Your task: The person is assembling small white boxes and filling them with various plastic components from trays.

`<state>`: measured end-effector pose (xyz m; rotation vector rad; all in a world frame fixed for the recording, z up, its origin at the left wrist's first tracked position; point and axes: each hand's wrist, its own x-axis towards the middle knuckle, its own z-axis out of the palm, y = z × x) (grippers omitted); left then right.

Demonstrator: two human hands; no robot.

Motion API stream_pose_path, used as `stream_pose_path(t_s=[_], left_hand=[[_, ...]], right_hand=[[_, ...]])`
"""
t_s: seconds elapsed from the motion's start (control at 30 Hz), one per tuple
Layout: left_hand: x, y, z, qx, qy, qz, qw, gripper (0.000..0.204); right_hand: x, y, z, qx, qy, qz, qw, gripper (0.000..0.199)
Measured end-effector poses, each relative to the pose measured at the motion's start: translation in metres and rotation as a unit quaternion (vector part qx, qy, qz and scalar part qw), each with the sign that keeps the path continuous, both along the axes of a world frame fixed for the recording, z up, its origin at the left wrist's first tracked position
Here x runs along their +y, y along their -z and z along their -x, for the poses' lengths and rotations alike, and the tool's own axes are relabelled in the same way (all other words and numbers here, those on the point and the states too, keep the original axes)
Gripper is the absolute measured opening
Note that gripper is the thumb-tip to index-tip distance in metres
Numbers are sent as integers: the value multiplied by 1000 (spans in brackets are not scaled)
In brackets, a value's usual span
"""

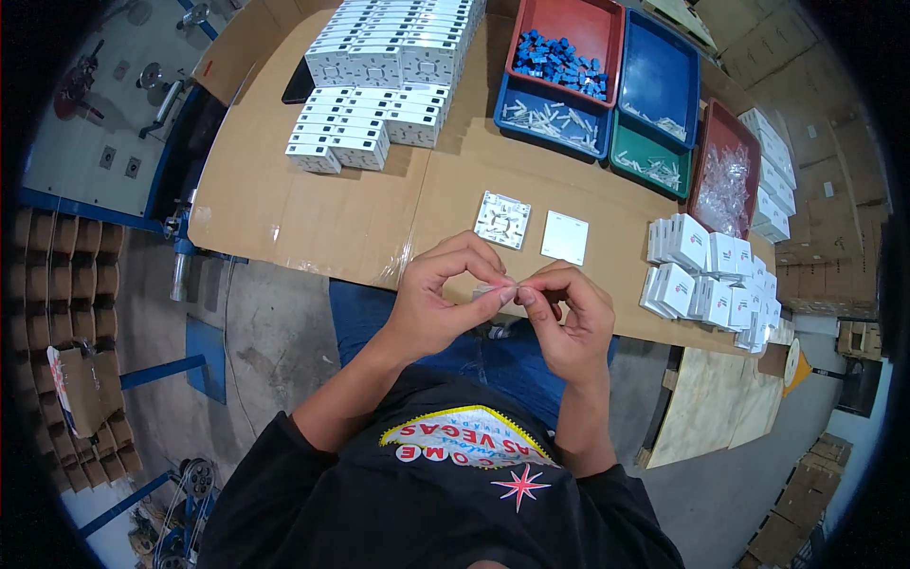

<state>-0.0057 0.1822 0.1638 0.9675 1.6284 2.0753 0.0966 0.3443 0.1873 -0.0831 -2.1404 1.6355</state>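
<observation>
My left hand [445, 289] pinches a clear piece [485, 290], my right hand [573, 318] closing fingertips on its end, nearer me than the frame [502, 220]. Beyond the frame, rightward: a red tray [569, 17] of blue parts [559, 64], two blue trays [661, 66] and a green tray [629, 134] of pale bits, a red bin [726, 123] of clear plastic [725, 185]. Left of the frame, cardboard [322, 213] gives room; its edge runs below my hands.

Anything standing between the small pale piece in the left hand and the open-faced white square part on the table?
In this view, only curled fingers of the left hand cross between the small pale piece and the open-faced white square part; past them, nothing visible blocks the way.
</observation>
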Motion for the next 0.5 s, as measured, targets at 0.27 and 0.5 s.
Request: stream_pose_path(t_s=[0.27,0.5], left_hand=[[-1,-4,-6,-64,-6,-1,998,12],[0,4,-9,-93,-26,-7,995,14]], right_hand=[[-3,9,2,25,39,41,998,8],[-7,8,0,-7,36,50,998,8]])
